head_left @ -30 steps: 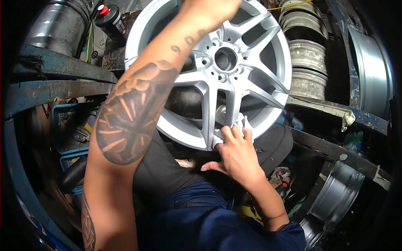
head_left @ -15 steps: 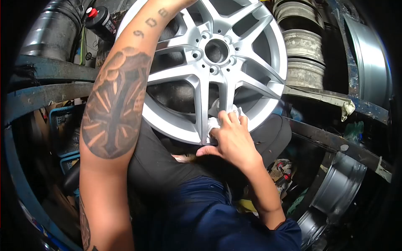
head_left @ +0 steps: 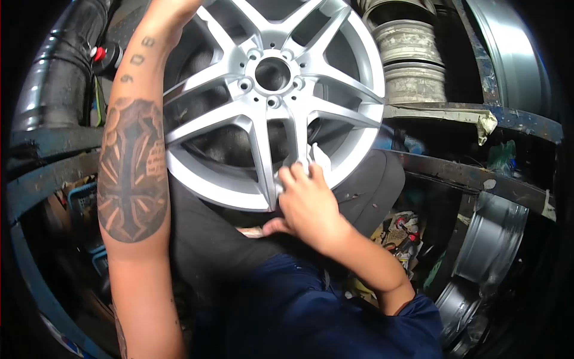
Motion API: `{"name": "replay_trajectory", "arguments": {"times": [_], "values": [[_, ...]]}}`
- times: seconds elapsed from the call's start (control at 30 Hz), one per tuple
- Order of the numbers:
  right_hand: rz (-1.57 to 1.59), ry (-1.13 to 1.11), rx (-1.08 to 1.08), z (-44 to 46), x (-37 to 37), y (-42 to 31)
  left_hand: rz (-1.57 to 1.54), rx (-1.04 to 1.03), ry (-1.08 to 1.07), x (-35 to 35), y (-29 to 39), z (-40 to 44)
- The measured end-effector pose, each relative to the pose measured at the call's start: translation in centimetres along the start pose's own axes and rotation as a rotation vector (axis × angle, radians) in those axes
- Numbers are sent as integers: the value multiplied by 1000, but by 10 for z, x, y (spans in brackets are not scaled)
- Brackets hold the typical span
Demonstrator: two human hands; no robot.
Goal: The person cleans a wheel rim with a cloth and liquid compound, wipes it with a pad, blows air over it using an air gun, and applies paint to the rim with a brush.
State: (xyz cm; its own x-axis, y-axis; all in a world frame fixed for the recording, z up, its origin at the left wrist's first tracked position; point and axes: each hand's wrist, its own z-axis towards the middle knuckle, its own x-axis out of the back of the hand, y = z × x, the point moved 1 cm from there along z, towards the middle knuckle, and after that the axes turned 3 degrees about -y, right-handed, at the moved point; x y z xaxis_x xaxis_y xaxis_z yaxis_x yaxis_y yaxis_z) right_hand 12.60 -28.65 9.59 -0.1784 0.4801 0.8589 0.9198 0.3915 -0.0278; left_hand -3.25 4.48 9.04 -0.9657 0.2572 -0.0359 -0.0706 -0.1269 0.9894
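Wheel (head_left: 262,99) and white cloth (head_left: 321,158) meet under the right hand (head_left: 308,200), its bent fingers gripping the cloth against a lower spoke near the rim. The left hand (head_left: 184,6), cut off by the upper edge, is by the wheel's upper left; its grip cannot be told. The wheel sits face up over dark trousers (head_left: 379,179). Farther out, a red-capped bottle (head_left: 109,57) is left, stacked rims (head_left: 414,81) right.

One spoked wheel (head_left: 296,122), one cloth (head_left: 321,160), one bottle (head_left: 109,58)
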Motion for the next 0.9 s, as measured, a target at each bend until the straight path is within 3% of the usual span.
{"name": "replay_trajectory", "arguments": {"times": [0.1, 0.2, 0.4, 0.43, 0.57, 0.6, 0.63, 0.67, 0.73, 0.77, 0.9], "values": [[121, -48, -44, -11, 3, -3, 143, 20, 30, -1, 8, -12], [79, 44, -76, -6, -7, -1, 240, 12, 32, 8, -3, -6], [109, -25, -22, 11, -10, 8, 181, 78, -64, 3, -10, -2], [37, 45, -27, 1, -5, -1, 186, 89, -78, 3, -3, -3], [76, 6, 3, 3, -1, -2, 529, 131, 33, -8, 35, -28], [128, 12, -20, 11, -8, 6, 506, 31, 3, -1, 24, -23], [76, 103, 13, 8, -8, 5, 403, 63, 70, -13, 40, -31], [-5, 55, -2, -2, -2, -4, 301, 87, 128, -25, 57, -36], [14, 46, 41, -13, 5, -7, 105, 100, 96, -18, 33, -28], [90, 38, 40, -6, 2, 3, 434, 47, 51, -10, 28, -27], [41, 87, 57, -5, 0, 0, 331, 40, 26, -12, 24, -20]]}}
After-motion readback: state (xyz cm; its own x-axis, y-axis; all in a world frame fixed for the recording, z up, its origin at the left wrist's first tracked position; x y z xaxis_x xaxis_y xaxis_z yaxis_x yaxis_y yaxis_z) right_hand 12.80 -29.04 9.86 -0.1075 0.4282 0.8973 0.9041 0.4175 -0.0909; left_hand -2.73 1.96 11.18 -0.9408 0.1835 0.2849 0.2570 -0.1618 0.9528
